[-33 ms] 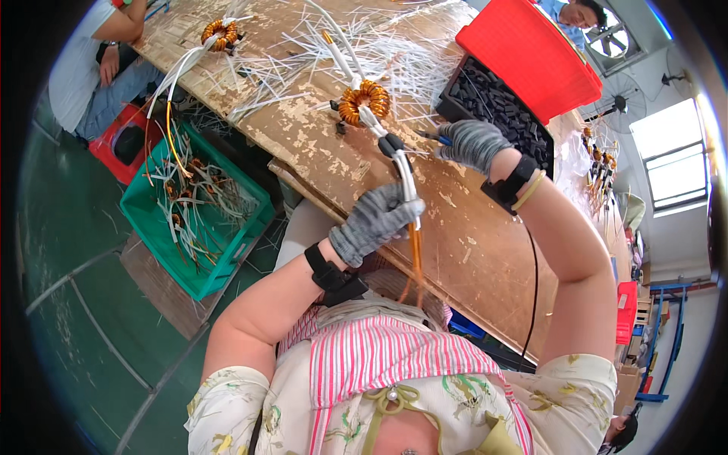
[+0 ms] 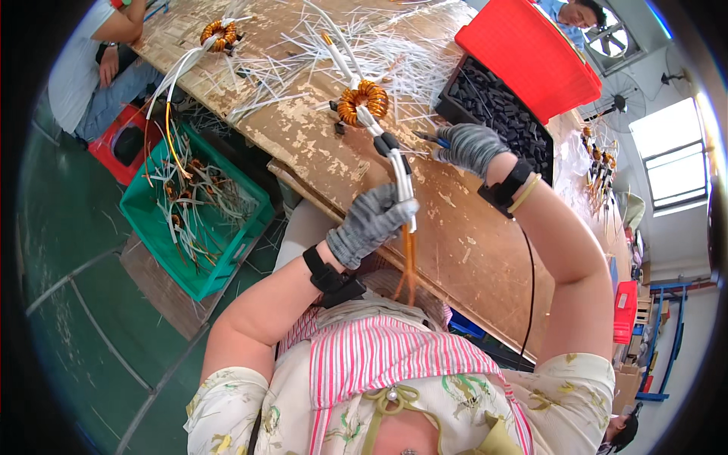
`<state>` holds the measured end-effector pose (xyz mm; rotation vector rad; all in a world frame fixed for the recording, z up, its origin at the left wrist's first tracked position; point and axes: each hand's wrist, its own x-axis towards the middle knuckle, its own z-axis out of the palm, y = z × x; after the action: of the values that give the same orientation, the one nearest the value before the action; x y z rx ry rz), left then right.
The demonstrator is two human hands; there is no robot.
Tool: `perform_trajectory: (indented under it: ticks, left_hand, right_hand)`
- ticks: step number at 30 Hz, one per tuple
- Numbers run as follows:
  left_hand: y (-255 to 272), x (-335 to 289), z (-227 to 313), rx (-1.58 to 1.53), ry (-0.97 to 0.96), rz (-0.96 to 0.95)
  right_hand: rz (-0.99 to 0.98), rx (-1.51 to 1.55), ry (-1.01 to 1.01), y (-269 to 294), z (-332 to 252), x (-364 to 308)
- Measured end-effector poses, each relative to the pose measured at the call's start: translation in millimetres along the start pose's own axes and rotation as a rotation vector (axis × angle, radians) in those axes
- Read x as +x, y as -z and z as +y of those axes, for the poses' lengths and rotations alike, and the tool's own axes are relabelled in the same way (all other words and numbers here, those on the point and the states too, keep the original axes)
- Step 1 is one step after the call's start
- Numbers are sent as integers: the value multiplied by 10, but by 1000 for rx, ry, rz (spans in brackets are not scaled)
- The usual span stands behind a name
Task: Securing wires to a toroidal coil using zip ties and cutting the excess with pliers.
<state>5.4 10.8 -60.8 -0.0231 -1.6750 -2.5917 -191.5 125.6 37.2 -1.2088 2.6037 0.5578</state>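
Copper-wound coil (image 2: 351, 105) is seen over the wooden table (image 2: 462, 243), ahead of the left hand (image 2: 373, 222), by which its white leads (image 2: 402, 173) are pinched, long axis slanting bodyward; blue-handled tool (image 2: 443, 141) is gripped by the right hand (image 2: 476, 147), rightward, clear of the leads.

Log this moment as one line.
left hand: grips white-sleeved leads; right hand: holds blue-handled tool; copper-coloured ring coil: over table

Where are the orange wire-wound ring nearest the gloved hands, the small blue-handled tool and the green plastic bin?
Orange wire-wound ring (image 2: 349, 104): head view, on its left-hand windings.
Small blue-handled tool (image 2: 443, 141): head view, on its blue handle.
Green plastic bin (image 2: 147, 224): head view, on its left wall.
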Motion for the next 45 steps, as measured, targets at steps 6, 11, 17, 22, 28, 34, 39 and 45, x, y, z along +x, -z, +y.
perform_trajectory:
  ticks: [6, 11, 17, 22, 28, 34, 39, 45]
  left_hand:
    - [80, -91, -237, -40, -113, 41]
    - [29, -17, -158, 178, -135, 32]
    - [-61, -45, -54, 87, 24, -44]
    - [27, -91, -151, 211, 11, -120]
    - [-84, -72, -106, 284, -16, -49]
    - [-96, -62, -124, 309, -14, -33]
    - [-220, -23, -130, 397, -4, 0]
    - [-243, -32, -41, 383, 37, 54]
  right_hand:
    - [159, 12, -66, -252, -217, 64]
    - [253, 949, -11, -79, -395, 82]
    - [-160, 1256, 122, -43, -810, 270]
    - [-13, 1478, 230, 29, -628, -135]
    - [346, 1729, 405, 135, 103, -1383]
    - [942, 1616, -123, -194, 886, -2672]
    - [1092, 1664, -503, -1283, 2157, -3246]
    - [665, 1200, -1214, -2837, 3415, -3428]
